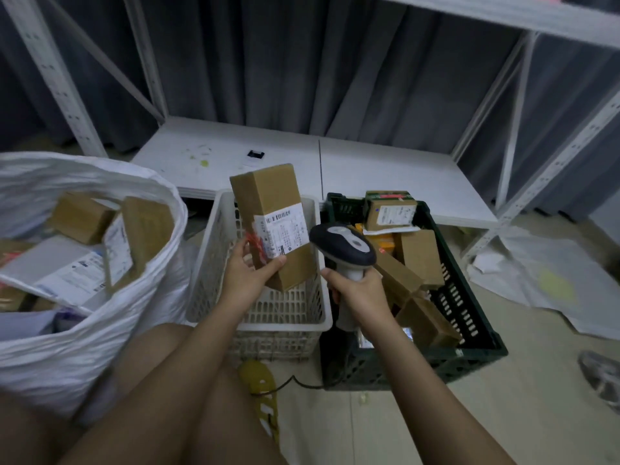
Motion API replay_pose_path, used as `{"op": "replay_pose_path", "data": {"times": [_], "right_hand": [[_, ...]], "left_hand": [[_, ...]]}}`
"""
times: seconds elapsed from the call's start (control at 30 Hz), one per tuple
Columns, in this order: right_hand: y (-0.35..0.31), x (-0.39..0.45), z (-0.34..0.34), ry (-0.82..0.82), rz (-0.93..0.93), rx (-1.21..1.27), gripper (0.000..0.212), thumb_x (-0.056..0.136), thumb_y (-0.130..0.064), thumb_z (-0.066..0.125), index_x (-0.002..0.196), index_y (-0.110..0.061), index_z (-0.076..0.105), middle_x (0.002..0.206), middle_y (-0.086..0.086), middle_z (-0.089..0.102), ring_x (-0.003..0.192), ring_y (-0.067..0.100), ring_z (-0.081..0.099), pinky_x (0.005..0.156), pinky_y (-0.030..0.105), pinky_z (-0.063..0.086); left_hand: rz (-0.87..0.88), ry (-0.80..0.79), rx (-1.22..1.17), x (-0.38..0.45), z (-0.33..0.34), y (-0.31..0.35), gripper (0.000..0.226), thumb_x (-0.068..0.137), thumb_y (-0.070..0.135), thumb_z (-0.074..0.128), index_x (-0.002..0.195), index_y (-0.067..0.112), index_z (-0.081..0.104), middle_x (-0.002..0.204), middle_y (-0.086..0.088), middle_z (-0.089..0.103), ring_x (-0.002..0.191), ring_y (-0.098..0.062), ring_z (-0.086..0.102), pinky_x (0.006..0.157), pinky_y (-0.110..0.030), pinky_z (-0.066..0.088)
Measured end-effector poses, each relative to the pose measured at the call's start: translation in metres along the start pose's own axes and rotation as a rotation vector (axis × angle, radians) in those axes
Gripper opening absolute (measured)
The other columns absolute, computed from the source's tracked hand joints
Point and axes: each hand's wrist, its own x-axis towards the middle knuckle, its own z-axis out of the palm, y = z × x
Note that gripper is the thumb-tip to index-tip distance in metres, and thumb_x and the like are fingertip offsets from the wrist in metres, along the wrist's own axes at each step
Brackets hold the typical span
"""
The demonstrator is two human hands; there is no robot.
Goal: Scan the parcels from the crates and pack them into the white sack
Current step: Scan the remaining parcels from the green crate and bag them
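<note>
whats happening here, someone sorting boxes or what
A person is scanning parcels. The left hand holds a tall cardboard parcel above the white crate, shipping label facing the handheld barcode scanner gripped in the right hand. The green crate to the right holds more cardboard parcels. The white sack on the left already has several parcels in it.

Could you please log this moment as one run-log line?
left hand: holds cardboard parcel | right hand: grips scanner beside label | white sack: partly filled
</note>
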Motion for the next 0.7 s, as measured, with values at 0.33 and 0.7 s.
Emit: {"op": "replay_pose_path", "data": {"times": [0.33,0.7], "right_hand": [[-0.095,0.03,0.125,-0.114,-0.211,0.071,0.048,0.084,-0.015,0.074,0.124,-0.018,0.048,0.105,0.002,0.062,0.092,0.021,0.062,0.076,0.032,0.053],[-0.071,0.054,0.274,-0.134,-0.107,-0.133,0.031,0.085,-0.02,0.07,0.109,-0.019,0.049,0.109,0.009,0.06,0.091,0.028,0.058,0.079,0.034,0.042]], "left_hand": [[0.254,0.279,0.019,-0.01,-0.147,0.125,0.078,0.073,0.029,0.081,0.137,0.024,0.037,0.118,0.011,0.058,0.101,-0.002,0.06,0.073,-0.015,0.047],[0.097,0.541,0.417,-0.059,-0.324,0.102,0.078,0.067,0.035,0.083,0.134,0.019,0.046,0.123,-0.001,0.06,0.108,-0.021,0.06,0.095,-0.045,0.049]]}}
